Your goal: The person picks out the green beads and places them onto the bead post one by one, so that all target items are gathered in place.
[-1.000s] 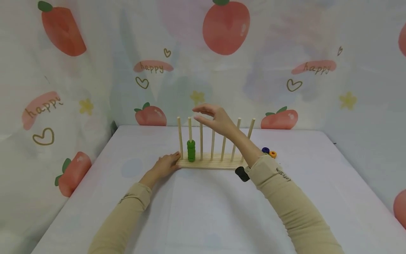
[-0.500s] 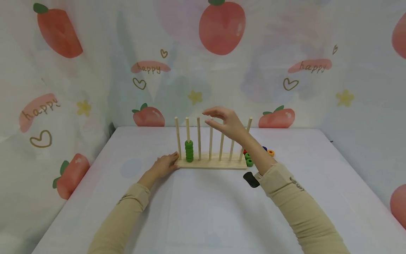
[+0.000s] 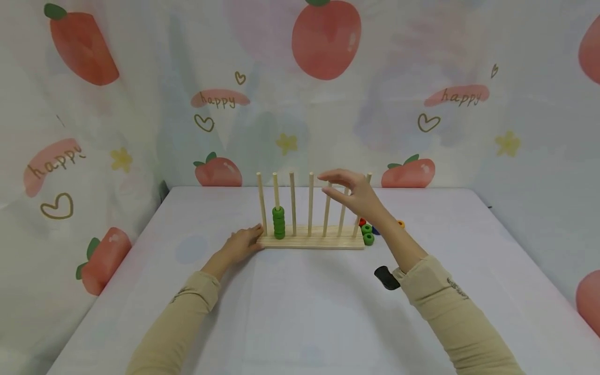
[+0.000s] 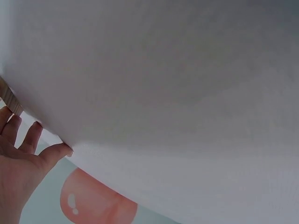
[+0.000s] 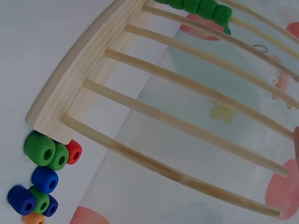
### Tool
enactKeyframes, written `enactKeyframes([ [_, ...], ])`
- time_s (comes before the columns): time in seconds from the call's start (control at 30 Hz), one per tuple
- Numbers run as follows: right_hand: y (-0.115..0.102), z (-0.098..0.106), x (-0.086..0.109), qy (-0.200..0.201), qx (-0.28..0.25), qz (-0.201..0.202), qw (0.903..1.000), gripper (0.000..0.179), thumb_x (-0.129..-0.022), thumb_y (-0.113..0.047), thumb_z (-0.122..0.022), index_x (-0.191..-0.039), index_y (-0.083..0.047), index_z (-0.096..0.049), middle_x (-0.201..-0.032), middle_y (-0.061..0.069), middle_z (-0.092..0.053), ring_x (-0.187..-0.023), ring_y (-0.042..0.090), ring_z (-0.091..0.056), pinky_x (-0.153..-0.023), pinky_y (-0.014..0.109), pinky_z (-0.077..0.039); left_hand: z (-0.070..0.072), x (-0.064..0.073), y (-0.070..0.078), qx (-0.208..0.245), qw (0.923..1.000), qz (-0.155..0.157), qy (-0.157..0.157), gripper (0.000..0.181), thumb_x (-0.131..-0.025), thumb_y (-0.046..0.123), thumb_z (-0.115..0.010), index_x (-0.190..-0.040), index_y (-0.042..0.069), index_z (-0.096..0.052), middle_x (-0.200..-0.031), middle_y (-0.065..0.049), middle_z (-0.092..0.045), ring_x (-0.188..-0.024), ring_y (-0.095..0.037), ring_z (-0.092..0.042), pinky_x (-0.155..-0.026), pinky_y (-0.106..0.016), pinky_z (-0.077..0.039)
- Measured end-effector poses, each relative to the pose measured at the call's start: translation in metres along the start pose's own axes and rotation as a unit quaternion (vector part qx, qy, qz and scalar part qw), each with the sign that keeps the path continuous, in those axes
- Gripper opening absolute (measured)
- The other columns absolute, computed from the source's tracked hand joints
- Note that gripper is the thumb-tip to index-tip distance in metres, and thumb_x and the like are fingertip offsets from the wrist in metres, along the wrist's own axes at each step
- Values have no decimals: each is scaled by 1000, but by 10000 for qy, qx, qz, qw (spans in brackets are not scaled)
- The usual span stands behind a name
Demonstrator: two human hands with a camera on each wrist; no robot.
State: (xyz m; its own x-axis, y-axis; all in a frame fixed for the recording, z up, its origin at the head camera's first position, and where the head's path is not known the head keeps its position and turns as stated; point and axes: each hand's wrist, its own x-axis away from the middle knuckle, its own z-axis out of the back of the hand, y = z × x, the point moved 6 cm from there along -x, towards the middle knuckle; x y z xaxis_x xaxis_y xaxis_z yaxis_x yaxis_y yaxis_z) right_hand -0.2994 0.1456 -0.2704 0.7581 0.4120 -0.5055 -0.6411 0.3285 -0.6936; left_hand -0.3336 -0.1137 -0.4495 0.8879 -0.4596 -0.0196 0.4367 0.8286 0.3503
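A wooden bead stand [image 3: 309,242] with several upright pegs stands on the table. Green beads [image 3: 278,223] are stacked on its second peg from the left, and the right wrist view shows this green stack [image 5: 205,10] too. My left hand [image 3: 241,245] rests at the left end of the base; its spread fingers [image 4: 32,137] touch the wood there in the left wrist view. Near the tops of the right-hand pegs hovers my right hand [image 3: 353,192], thumb and fingers apart with nothing between them. Only a sliver of it shows at the right wrist view's edge.
Loose green [image 5: 39,148], blue [image 5: 45,179], red [image 5: 74,151] and orange [image 5: 34,218] beads lie by the base's right end. My right forearm partly covers them in the head view. A patterned cloth wall [image 3: 469,140] rises behind the table.
My right hand has moved right along the peg tops, from near the second peg towards the right-hand ones, and slightly lower. More loose beads show now. My left hand stays at the base.
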Motion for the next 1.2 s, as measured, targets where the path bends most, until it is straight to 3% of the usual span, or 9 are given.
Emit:
enactKeyframes([
  [0.13, 6, 2, 13, -44, 161, -141, 9998, 29, -89, -2, -61, -119, 2, -61, -122, 19, -61, -116, 30, -55, -102, 46, -43, -2, 1, 0, 11, 10000, 4, -16, 57, -92, 29, -58, -139, 0, -43, -148, -16, -38, -127, -45, -44, -96, -71, -33],
  [0.27, 10, 4, 24, -11, 470, -16, 9989, 28, -88, -1, -62, -116, 1, -63, -118, 18, -64, -112, 30, -58, -99, 45, -45, -1, 2, 0, 88, 10000, -1, 45, 57, -92, 29, -59, -139, 0, -43, -148, -16, -38, -127, -44, -44, -96, -70, -32],
  [0.4, 14, 9, 35, 106, 662, 185, 9976, 26, -86, 1, -64, -112, 0, -65, -113, 16, -67, -109, 26, -60, -97, 26, -47, 1, 4, 2, 81, 9999, -45, 72, 57, -92, 29, -58, -139, 0, -43, -147, -16, -39, -127, -45, -43, -96, -71, -32],
  [0.53, 16, 13, 47, 180, 712, 426, 9964, 26, -83, 5, -66, -109, 0, -66, -107, 16, -69, -102, 9, -62, -93, 9, -41, 2, 4, 3, 79, 9999, -56, 95, 56, -92, 27, -59, -138, -1, -44, -147, -17, -39, -127, -45, -44, -95, -71, -32],
  [0.8, 27, 22, 65, 229, 895, 627, 9937, 29, -77, 10, -69, -104, 3, -67, -101, 17, -70, -97, -8, -56, -92, 5, -40, 2, 3, 4, 189, 9998, 11, 4, 56, -93, 27, -57, -140, -1, -42, -149, -17, -36, -130, -44, -41, -97, -73, -28],
  [1.03, 45, 26, 84, -13, 1266, 260, 9916, 37, -75, 2, -75, -110, -1, -66, -107, 14, -69, -99, 24, -63, -88, 5, -41, 1, 4, 3, 183, 9998, 83, -19, 57, -93, 27, -57, -140, 0, -42, -149, -16, -36, -130, -45, -41, -97, -73, -28],
  [1.2, 55, 28, 93, -78, 1307, 198, 9912, 39, -74, 1, -77, -111, 0, -65, -108, 15, -69, -101, 12, -62, -90, 5, -40, 2, 3, 4, 198, 9998, 72, -24, 56, -94, 28, -57, -140, 0, -42, -149, -17, -36, -129, -45, -41, -97, -74, -27],
])
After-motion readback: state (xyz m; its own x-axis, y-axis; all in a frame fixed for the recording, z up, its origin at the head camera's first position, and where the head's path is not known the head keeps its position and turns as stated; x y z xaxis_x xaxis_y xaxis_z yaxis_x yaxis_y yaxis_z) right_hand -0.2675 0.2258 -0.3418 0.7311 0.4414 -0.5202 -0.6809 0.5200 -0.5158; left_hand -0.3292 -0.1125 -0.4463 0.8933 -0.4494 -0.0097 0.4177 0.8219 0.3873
